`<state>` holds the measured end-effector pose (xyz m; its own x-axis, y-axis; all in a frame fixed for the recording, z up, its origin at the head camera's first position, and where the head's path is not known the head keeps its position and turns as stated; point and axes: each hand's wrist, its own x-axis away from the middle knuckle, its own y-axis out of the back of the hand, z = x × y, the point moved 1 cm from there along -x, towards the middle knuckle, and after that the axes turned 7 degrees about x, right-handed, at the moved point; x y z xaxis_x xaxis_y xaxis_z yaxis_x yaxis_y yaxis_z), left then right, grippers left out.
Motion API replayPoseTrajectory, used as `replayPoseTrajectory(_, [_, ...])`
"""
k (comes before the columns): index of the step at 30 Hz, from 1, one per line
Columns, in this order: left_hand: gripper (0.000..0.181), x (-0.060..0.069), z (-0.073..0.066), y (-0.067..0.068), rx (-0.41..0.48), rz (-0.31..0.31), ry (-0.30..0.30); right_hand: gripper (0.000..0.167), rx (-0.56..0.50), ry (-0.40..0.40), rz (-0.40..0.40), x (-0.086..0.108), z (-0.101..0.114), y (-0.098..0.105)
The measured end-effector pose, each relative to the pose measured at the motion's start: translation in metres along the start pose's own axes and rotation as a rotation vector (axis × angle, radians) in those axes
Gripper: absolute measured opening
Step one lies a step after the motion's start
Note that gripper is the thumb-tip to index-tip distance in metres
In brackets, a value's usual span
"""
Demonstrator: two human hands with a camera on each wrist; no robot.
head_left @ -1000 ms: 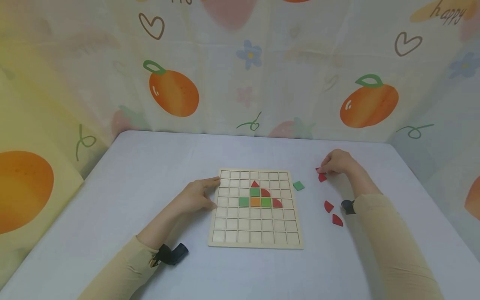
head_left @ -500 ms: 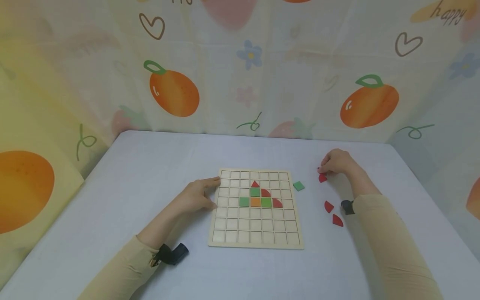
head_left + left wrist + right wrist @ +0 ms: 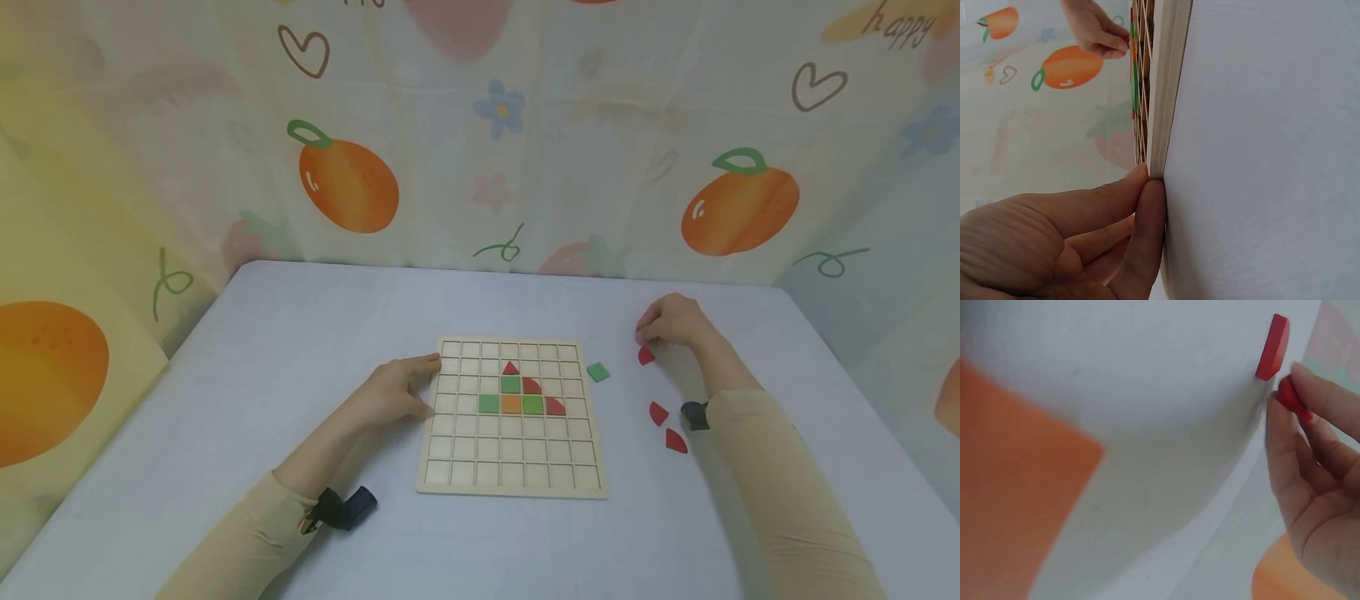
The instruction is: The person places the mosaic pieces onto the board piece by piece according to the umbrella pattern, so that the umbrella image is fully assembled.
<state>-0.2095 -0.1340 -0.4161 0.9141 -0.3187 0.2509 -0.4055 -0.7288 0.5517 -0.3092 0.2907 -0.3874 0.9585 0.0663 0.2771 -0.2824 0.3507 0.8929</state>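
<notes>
My left hand (image 3: 388, 392) rests its extended index finger and thumb, spread apart, against the left edge of the wooden grid board (image 3: 487, 450). In the left wrist view its fingertips touch the board's rim (image 3: 1169, 69). At the table's right, my right hand (image 3: 673, 321) pinches a small red tile (image 3: 1291, 397) between thumb and fingers, its exact shape partly hidden. Just below that hand lies a red quarter-circle tile (image 3: 646, 356). On the board sit a red triangle (image 3: 511, 368), several green squares (image 3: 532, 405), an orange square (image 3: 511, 404) and two red quarter-circles (image 3: 554, 406).
A loose green square (image 3: 597, 372) lies beside the board's right edge. Two more red quarter-circles (image 3: 657, 413) lie near the right sleeve. The white table (image 3: 337, 308) ends at a fruit-patterned curtain (image 3: 450, 125) behind it.
My right hand has lifted slightly, and the red tile at its fingertips has shifted a little to the right, raised from lying flat. The left hand and board have stayed put.
</notes>
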Motion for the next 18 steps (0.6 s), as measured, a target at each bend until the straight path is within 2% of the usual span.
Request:
replayPoseTrajectory(5, [0.079,0.001,-0.002,0.000,0.000,0.000,0.002,0.028,-0.061,0.043,-0.085,0.001,0.005,0.002])
replayPoseTrajectory(9, [0.078,0.001,-0.001,0.000,-0.003,-0.001,0.002,0.031,-0.107,0.064,-0.119,0.002,0.015,0.004])
replayPoseTrajectory(12, [0.078,0.001,-0.001,0.000,-0.003,-0.002,0.002,0.027,-0.167,0.068,-0.148,-0.002,0.022,0.000])
replayPoseTrajectory(18, [0.079,0.000,-0.001,-0.001,-0.009,-0.004,0.002,0.027,-0.234,0.096,-0.146,0.002,0.046,-0.003])
